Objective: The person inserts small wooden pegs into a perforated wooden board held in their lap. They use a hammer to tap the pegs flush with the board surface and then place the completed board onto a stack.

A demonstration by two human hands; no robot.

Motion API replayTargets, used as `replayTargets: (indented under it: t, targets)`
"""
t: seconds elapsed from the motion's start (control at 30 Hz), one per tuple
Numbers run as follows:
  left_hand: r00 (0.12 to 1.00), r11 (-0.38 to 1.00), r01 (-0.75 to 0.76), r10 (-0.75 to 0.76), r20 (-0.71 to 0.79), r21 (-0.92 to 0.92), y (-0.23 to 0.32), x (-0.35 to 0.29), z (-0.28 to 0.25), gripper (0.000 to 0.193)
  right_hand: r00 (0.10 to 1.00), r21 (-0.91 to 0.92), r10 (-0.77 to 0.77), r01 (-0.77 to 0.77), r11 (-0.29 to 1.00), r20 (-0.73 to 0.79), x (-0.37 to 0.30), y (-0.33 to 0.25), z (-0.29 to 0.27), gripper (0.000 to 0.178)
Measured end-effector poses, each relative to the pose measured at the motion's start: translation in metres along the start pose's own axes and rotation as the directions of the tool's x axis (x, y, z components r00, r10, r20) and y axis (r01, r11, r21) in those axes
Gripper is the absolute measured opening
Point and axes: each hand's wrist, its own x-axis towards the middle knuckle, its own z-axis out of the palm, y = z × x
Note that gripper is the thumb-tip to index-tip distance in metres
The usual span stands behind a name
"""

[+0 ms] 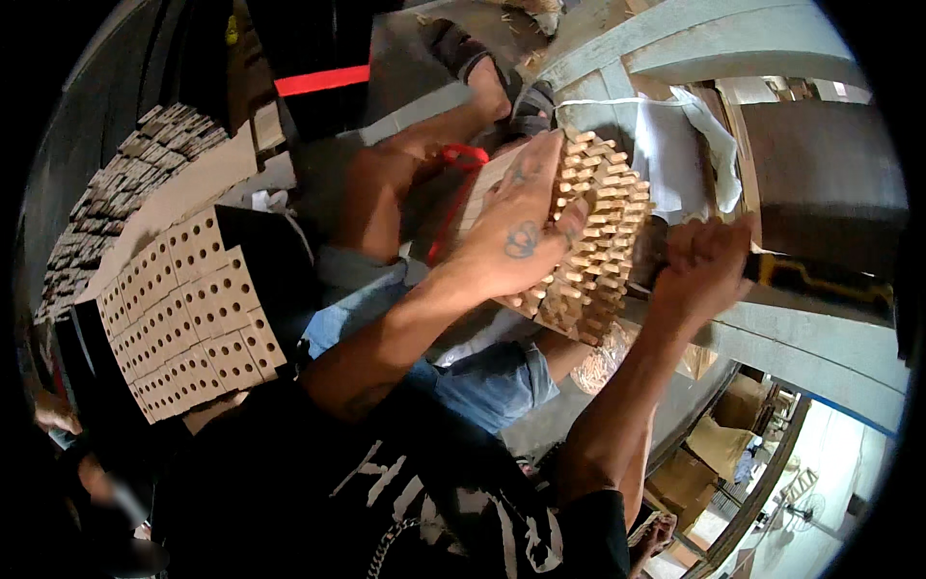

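Between my knees, a bundle of pale wooden blocks (475, 201) is tilted. Many wooden dowels (603, 193) stick out of its right face in close rows. My left hand (526, 227) clasps the bundle across its face, the thumb against the dowels; some fingertips are hidden. At the right of the dowels, my right hand (702, 265) is closed around a tool with a black and yellow handle (820, 280). Its other end, beside the dowels, is dark and blurred; I cannot make out its shape.
At the left, light blocks with drilled holes (193, 314) stand stacked in rows. Behind them is a heap of small wooden pieces (135, 193). A pale green wooden frame (801, 343) runs along the right. A bag of dowels (600, 367) lies below the bundle. Another person's hand (58, 413) shows at far left.
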Motion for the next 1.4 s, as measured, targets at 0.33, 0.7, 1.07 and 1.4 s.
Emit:
replayTargets:
  t: [0.33,0.7,1.07,1.4]
  targets:
    - [0.953,0.899,-0.257,0.297,-0.060,0.356,0.019,0.002,-0.001,0.060,0.998,0.000,0.015,-0.015,1.000,0.059,-0.032,0.004,0.001,0.045]
    - [0.909,0.445,-0.403,0.093,0.407,0.799,0.065,0.028,0.038,0.053,0.999,0.275,-0.038,0.029,0.961,0.028,-0.055,-0.044,-0.047,0.042]
    - [0.946,0.502,-0.324,0.157,0.283,0.802,0.065,0.025,0.055,0.042,0.997,0.295,-0.057,0.038,0.955,0.057,-0.059,-0.067,-0.041,0.032]
    - [0.909,0.517,-0.411,0.163,0.384,0.751,0.062,0.038,0.052,0.034,0.966,0.283,-0.034,-0.041,0.958,0.256,-0.043,-0.030,-0.077,0.037]
